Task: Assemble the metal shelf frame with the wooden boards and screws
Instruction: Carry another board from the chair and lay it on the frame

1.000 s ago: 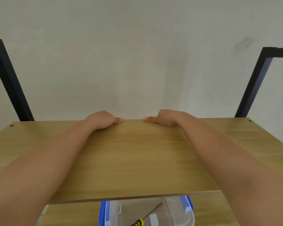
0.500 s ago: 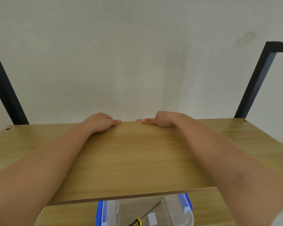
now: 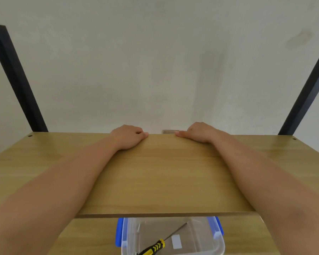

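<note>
A wooden board lies flat across the black metal frame, whose uprights rise at the left and the right. My left hand and my right hand both grip the board's far edge near its middle, fingers curled over the edge and out of sight, thumbs lying along the top. Screw holes show at the far left corner and the far right corner. A small metal bracket peeks up behind the far edge between my hands.
Below the board's near edge lies a lower wooden board. On it stands a clear plastic box with blue clips holding a yellow-and-black screwdriver and a loose screw. A white wall stands close behind the frame.
My hands have spread slightly apart along the far edge, uncovering the bracket between them. The view has shifted a little, so the left upright shows more.
</note>
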